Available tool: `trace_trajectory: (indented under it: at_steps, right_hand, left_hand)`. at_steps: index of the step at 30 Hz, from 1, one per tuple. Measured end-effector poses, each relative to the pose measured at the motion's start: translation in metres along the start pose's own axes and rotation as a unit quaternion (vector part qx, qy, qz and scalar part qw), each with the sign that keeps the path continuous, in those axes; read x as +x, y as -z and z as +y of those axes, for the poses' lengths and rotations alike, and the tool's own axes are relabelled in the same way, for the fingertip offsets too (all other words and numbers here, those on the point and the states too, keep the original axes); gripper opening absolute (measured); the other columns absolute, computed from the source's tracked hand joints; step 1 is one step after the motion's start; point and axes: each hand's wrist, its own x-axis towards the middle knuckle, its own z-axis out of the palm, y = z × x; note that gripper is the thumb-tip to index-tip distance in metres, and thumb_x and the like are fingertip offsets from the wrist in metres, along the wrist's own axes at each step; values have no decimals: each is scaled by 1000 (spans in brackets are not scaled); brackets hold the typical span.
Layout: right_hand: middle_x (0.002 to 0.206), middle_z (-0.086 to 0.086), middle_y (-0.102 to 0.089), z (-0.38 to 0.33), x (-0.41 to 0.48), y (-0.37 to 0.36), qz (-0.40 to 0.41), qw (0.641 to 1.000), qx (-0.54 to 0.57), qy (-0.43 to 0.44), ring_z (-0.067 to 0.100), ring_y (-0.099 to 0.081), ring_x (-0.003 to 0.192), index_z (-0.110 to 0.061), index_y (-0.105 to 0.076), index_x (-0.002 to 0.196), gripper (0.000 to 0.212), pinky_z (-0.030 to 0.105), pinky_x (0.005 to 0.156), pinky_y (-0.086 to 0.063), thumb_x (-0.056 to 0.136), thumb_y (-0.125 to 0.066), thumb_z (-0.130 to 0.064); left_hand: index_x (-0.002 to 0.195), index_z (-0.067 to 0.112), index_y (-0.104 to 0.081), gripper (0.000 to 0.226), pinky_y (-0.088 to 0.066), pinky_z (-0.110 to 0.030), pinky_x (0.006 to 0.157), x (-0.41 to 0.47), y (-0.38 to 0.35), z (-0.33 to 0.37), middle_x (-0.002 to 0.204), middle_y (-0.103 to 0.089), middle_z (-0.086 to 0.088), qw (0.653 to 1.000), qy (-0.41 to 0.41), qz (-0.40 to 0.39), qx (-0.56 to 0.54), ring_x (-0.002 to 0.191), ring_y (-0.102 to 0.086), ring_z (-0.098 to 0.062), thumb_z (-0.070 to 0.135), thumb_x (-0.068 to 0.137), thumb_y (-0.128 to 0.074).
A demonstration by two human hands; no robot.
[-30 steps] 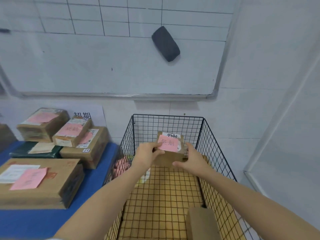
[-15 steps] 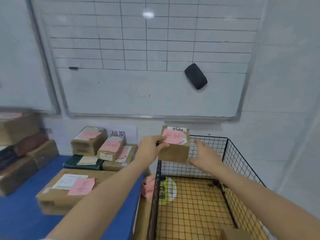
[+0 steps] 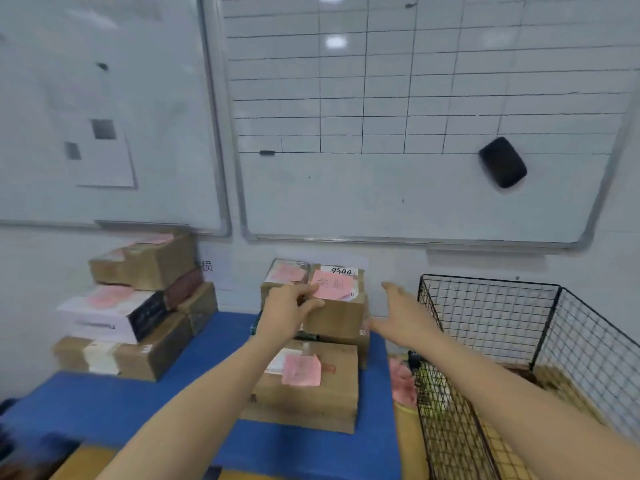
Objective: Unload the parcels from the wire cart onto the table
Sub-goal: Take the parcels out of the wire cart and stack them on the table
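Grips with left hand the left top edge of the small cardboard parcel, on or just above the stacked boxes at the back of the blue table. Seems light and stiff; best held by opposite side faces, not by the loose pink note. Spreads right hand wide just beside it, holding nothing. Leaves the wire cart at far right.

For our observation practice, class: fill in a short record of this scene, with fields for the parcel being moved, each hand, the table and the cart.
small parcel: cardboard, pink note on top, above other parcels
left hand: grips the small parcel's left side
right hand: open, fingers straight, beside its right side
table: blue top, bears the other parcels
wire cart: stands to the table's right
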Motion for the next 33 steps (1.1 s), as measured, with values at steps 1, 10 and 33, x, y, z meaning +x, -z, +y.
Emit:
trace_trajectory:
  at_steps: [1,10,33]
  right_hand:
    - [138,10,-45,-13,1,-8,-7,1000,8,9,28,-46,124,-13,-30,142,79,38,97,-44,79,-67,-44]
    - [146,8,-38,-88,17,-78,-90,993,35,70,26,-43,128,-17,-22,148,82,42,99,-44,83,-66,-42]
    - [141,10,-42,-118,59,-122,-107,992,-23,62,26,-50,122,-18,-15,150,72,37,93,-47,92,-54,-37]
  left_hand:
    - [126,17,-62,44,-47,-21,88,-2,7,-12,118,-66,-1,1000,9,3,2,103,-59,-12,29,85,-70]
    - [125,13,-63,44,-48,-27,94,-12,42,-88,117,-67,-5,995,84,46,-4,105,-61,-16,27,84,-71]
    - [143,27,-39,65,-43,-33,101,17,26,-133,136,-53,-1,998,62,-29,17,122,-50,-17,28,85,-68]
